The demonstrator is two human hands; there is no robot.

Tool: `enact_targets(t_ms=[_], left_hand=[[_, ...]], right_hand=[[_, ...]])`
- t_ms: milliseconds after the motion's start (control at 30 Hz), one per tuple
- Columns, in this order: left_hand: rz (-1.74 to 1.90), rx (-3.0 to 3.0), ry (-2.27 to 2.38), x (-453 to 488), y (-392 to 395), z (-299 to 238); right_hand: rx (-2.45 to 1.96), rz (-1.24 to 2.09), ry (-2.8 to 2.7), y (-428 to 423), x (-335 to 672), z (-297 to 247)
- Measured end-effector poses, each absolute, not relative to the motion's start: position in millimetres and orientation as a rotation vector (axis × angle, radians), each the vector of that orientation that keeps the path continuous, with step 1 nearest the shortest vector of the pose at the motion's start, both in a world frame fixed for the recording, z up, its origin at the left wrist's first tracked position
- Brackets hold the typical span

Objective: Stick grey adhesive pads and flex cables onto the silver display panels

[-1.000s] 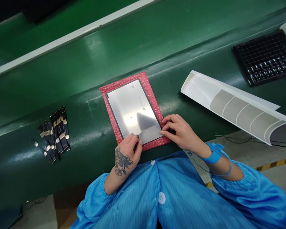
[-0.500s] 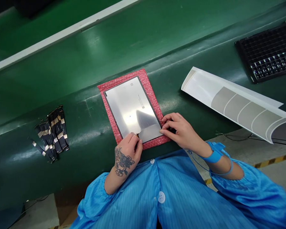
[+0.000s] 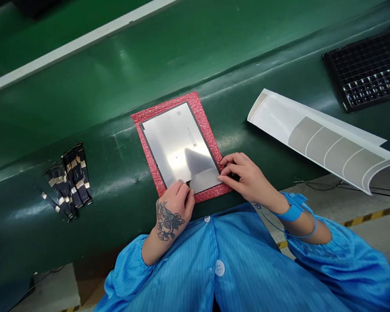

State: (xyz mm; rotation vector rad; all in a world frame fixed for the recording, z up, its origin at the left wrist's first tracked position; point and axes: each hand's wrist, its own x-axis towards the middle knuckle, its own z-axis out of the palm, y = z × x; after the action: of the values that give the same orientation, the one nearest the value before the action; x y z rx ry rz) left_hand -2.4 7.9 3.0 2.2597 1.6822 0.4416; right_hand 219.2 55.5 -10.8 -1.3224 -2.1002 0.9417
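Observation:
A display panel (image 3: pixel 164 143) lies with its silvery back up, small codes printed on it, on a red bubble-wrap sheet (image 3: pixel 203 115). My left hand (image 3: pixel 173 206), tattooed on the back, is curled at the panel's near left corner. A small dark and gold end of a flex cable (image 3: pixel 187 184) shows at its fingertips; the rest is hidden under the fingers. At the near right corner my right hand (image 3: pixel 245 177) is closed, thumb and bent fingers on the panel's edge. A blue strap circles the right wrist.
Several black flex cables (image 3: pixel 79 173) lie in a loose pile at the left on the green mat (image 3: pixel 117 225). To the right, a curled white and grey sheet (image 3: pixel 321 138) reaches past the table edge. A black gridded tray (image 3: pixel 367 69) stands at the far right.
Both hands keep nearly the same place and grip at the panel's near edge. The view has shifted very slightly; nothing else has visibly moved.

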Motion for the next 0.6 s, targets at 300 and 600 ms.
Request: enact_targets(t_ms=[300, 600], left_hand=[[0.419, 2.272, 1.683, -2.7, 7.4, 1.7], [0.442, 2.230, 1.643, -4.6, 9.7, 2.6]], right_hand=[[-1.323, 0.932, -2.111, 55.7, 219.8, -10.3], [-1.328, 0.948, -2.111, 56.2, 219.9, -9.9]])
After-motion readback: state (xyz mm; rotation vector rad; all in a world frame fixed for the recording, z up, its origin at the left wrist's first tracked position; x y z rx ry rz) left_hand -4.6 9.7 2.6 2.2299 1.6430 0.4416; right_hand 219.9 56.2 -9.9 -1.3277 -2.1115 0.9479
